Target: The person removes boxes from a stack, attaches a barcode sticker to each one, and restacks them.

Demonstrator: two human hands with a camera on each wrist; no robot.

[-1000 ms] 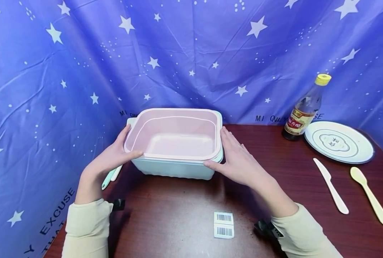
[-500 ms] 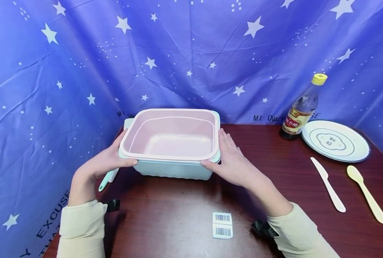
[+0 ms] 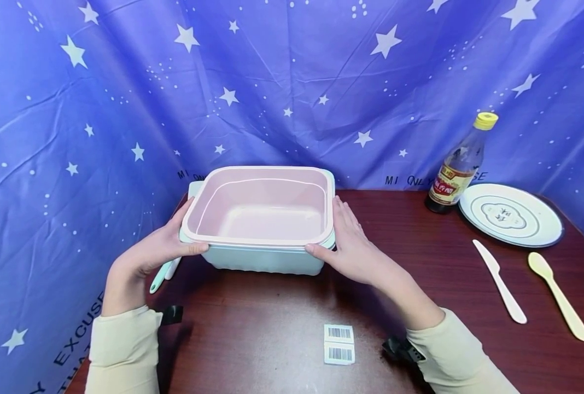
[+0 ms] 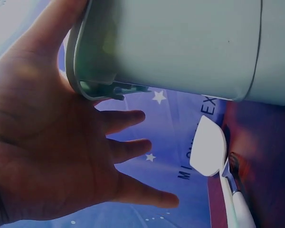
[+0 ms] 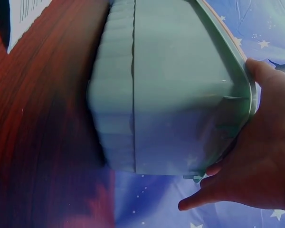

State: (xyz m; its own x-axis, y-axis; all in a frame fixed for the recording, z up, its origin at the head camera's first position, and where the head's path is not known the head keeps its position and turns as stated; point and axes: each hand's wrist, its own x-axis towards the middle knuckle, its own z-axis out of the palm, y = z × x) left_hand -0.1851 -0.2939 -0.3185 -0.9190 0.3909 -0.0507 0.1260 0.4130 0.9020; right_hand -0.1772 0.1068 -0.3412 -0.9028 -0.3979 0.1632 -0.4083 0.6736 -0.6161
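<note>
A pink plastic tub (image 3: 272, 219) sits nested inside a light green basin (image 3: 267, 260) at the back of the table. My left hand (image 3: 156, 246) touches the basin's left end, its thumb lying along the front rim. In the left wrist view several fingers (image 4: 128, 152) stretch out straight and spread past the basin's side. Against the right end rests my right hand (image 3: 358, 246), thumb on the front rim corner and fingers extended along the side. Some fingertips are hidden behind the rim in the right wrist view.
A sauce bottle (image 3: 454, 169), a white plate (image 3: 511, 216), a white plastic knife (image 3: 501, 284) and a yellow spoon (image 3: 560, 298) lie or stand at right. A barcode label (image 3: 339, 345) lies in front. Left of the basin are a white-bladed spatula (image 4: 209, 147) and a second handled utensil.
My left thumb has slid from the pink rim outward and down to the green front rim. The right hand stays at its end. The whole head view has shifted slightly.
</note>
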